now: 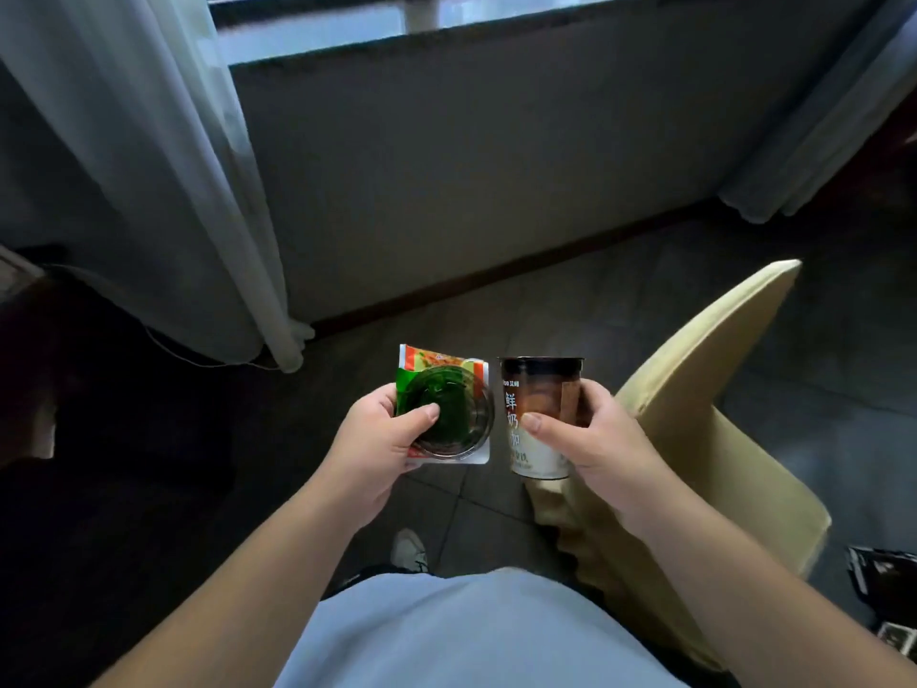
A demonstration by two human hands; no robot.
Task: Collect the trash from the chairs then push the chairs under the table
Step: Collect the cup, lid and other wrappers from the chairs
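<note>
Green-orange crumpled snack wrapper with clear plastic lid (449, 412) is clamped in left hand (377, 439), brown-white printed drink cup (538, 414) gripped upright in right hand (590, 434), beside cream upholstered chair (709, 389).

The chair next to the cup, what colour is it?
Pale yellow. The chair shows best in the head view, just right of the cup.

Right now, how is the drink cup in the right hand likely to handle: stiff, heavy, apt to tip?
The drink cup looks stiff-walled and keeps its shape in the right hand. It is probably light, since one loose grip carries it. Tall and narrow, it may tip if set down.
</note>
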